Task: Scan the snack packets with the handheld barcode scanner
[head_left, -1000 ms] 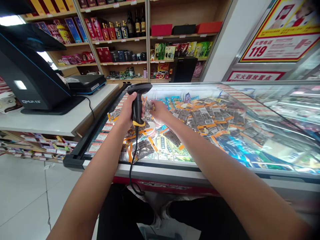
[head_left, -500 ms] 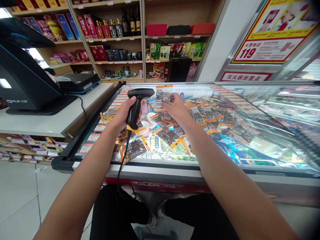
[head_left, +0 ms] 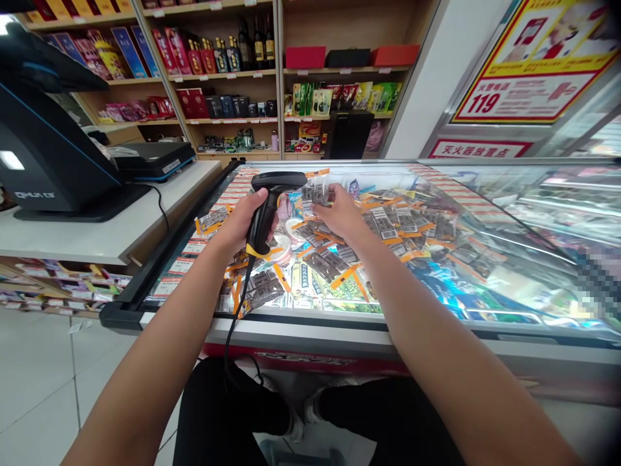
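My left hand [head_left: 248, 219] is closed around the grip of a black and yellow barcode scanner [head_left: 266, 217], whose head points right and whose cord hangs down over the freezer's front edge. Between the thumb and fingers of my right hand [head_left: 340, 210] is a small clear snack packet [head_left: 314, 193] with an orange edge and dark print. The scanner's head is right beside the packet and overlaps its left side in view. Below both hands, many similar orange-edged packets [head_left: 327, 262] lie spread on the glass top of a chest freezer [head_left: 310, 330].
A white counter [head_left: 160, 213] on the left carries a dark point-of-sale terminal [head_left: 58, 142] and a black scale [head_left: 152, 158]. Behind the freezer, shelves [head_left: 228, 77] hold bottles, boxes and bags. A black box [head_left: 350, 134] stands at the freezer's far edge.
The scanner's head has come slightly right, closer to the packet. The packet in my right hand has tilted and shifted a little left. Both hands keep their hold.
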Motion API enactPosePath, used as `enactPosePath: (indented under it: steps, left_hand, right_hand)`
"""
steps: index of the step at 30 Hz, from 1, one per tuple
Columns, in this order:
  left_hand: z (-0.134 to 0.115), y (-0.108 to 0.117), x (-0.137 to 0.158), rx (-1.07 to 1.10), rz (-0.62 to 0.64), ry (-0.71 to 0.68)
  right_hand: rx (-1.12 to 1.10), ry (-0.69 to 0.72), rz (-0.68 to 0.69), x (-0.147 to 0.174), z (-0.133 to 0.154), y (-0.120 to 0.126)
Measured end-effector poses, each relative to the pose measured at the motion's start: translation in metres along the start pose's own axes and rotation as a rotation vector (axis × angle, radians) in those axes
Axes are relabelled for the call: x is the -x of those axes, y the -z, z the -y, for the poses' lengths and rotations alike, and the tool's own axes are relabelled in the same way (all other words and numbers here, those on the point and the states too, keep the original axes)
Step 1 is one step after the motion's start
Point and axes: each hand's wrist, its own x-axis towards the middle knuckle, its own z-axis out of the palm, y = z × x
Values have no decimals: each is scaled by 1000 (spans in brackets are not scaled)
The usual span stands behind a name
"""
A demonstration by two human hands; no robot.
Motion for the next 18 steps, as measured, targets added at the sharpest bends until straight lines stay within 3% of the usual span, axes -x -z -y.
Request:
enactPosePath:
  steps: [4,10,13,16,18]
  left_hand:
    - [-1,0,-1,-5,-36,-8]
    - [-9,0,-4,22,-219,-8]
    - [-11,0,-4,38,-250,-8]
    - [-11,-1,-4,60,-249,-26]
    - [-11,-2,-3,62,-253,-27]
  right_hand:
    - [108,-20,-26,3,3,1]
    - [628,-31,-135,8,-3,11]
    - [812,-28,-214,10,-11,14]
    - [846,81,-297,13,-8,10]
    - [759,214,-219,17,1,1]
